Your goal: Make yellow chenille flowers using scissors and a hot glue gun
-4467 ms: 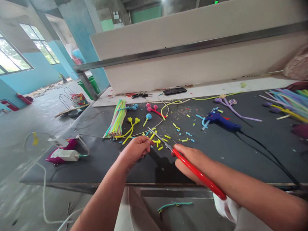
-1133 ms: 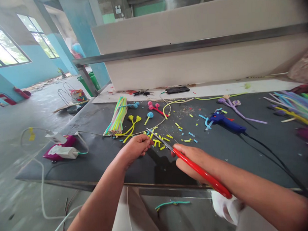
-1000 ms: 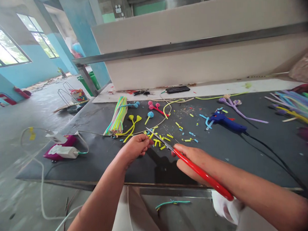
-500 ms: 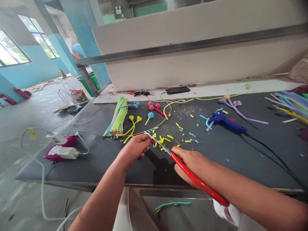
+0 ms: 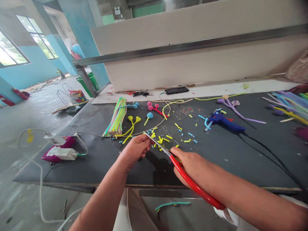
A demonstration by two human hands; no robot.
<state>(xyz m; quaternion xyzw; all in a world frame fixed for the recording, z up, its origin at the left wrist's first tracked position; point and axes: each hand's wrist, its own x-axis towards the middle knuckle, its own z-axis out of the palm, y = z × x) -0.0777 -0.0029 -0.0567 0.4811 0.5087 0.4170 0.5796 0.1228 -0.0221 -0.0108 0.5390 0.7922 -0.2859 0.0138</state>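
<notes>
My right hand (image 5: 192, 163) is wrapped around a pair of scissors with red handles (image 5: 194, 185). The blades point up and left, their tips reaching the fingers of my left hand (image 5: 137, 149). That hand is closed in a pinch; what sits between its fingertips is hidden or too small to make out. Just beyond both hands lie several short yellow pipe cleaner pieces (image 5: 166, 140) and blue bits. Close by to the left are a yellow pipe cleaner flower stem (image 5: 131, 129) and a bundle of pastel pipe cleaners (image 5: 116, 118).
A blue glue gun (image 5: 227, 123) lies on the right with its black cord trailing forward. A purple power strip (image 5: 69, 142) with white plugs is at the left edge. Pink flowers (image 5: 153, 107), a purple stem (image 5: 236, 109) and a phone (image 5: 177, 90) lie farther back.
Both hands and the scissors hold nearly the same pose, with the scissors' red handle end slightly lower. The whole view has shifted a little.
</notes>
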